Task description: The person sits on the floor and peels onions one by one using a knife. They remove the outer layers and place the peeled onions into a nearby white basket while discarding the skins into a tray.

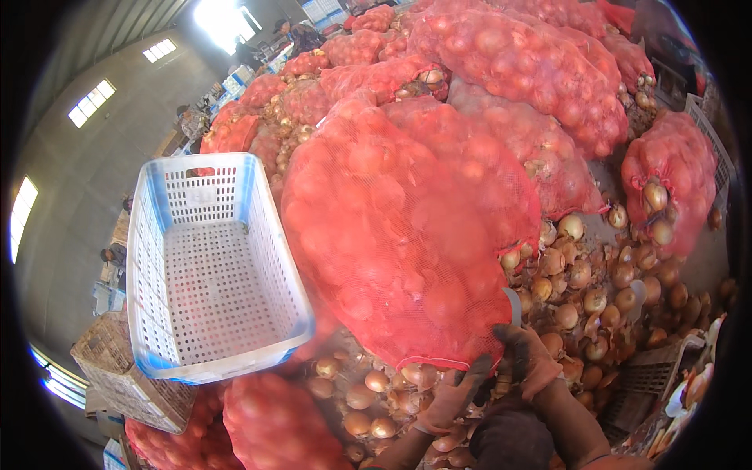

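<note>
A large red mesh sack of onions [405, 235] lies directly before me, its hemmed lower edge close to my hands. My left hand [449, 396], in a dark-fingered work glove, pinches the mesh near the sack's lower corner. Beside it, my right hand [531, 358] wears a similar glove and touches the same corner. From its fingers rises a curved grey knife blade [513, 305]; the handle is hidden in the grip. Loose yellow onions [376, 380] lie below the sack, with more onions [578, 273] and dry skins to its right.
A white-and-blue plastic crate [217, 288], bare inside, stands left of the sack, above a dirty crate [132, 376]. More filled mesh sacks [517, 64] are heaped behind. At the lower right is a dark crate [640, 382]. People [302, 36] are farther off by the left wall.
</note>
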{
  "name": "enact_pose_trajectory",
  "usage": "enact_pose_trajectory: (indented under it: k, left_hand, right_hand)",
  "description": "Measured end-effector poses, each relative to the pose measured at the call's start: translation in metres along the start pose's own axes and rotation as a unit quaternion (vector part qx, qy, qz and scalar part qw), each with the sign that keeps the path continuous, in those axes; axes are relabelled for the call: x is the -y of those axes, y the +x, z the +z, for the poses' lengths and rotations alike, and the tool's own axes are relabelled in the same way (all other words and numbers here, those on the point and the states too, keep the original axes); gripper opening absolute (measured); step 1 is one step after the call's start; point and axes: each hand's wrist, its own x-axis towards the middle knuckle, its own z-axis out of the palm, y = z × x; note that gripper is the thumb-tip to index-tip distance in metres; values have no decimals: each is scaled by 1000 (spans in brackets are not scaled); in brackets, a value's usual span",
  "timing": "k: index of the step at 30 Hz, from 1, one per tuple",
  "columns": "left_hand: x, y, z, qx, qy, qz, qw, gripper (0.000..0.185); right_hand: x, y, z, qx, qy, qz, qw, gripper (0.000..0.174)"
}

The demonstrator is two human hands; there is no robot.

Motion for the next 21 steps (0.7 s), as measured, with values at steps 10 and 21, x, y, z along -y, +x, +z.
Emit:
enact_pose_trajectory:
  k: [10,21]
  left_hand:
    - [24,75,-89,-57,-362,329,870,69]
    - [-75,-70,2,-166,18,303,938,58]
  right_hand:
    - [-6,-13,3,-67,-242,-7,968,37]
    - [22,-104,-23,75,-209,-108,969,21]
